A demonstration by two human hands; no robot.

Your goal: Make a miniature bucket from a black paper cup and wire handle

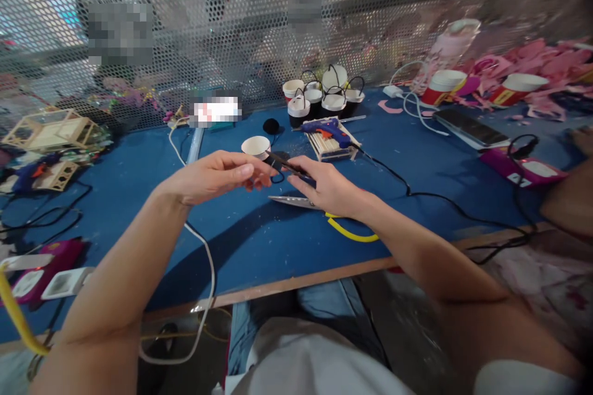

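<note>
My left hand (222,176) is closed, thumb against the fingers, over the middle of the table; what it pinches is hidden. A thin black cord (278,179) curves beside its fingertips. My right hand (327,185) grips a slim dark tool (291,166), its tip pointing left toward my left fingers; its exact kind is unclear. Just behind my left hand is a white-rimmed paper cup (256,147) with a dark lower part. Below my right hand lie large scissors with a metal blade (291,201) and yellow handles (352,231). A black ball of yarn (271,126) rests behind the cup.
Several cups with black loop handles (299,108) stand by the mesh screen (176,74). A blue glue gun (328,129) lies on a small wooden stick rack (319,147), its cord running right. A phone (470,126) and purple power strip (519,166) lie at right. White cable (210,259) crosses the front edge.
</note>
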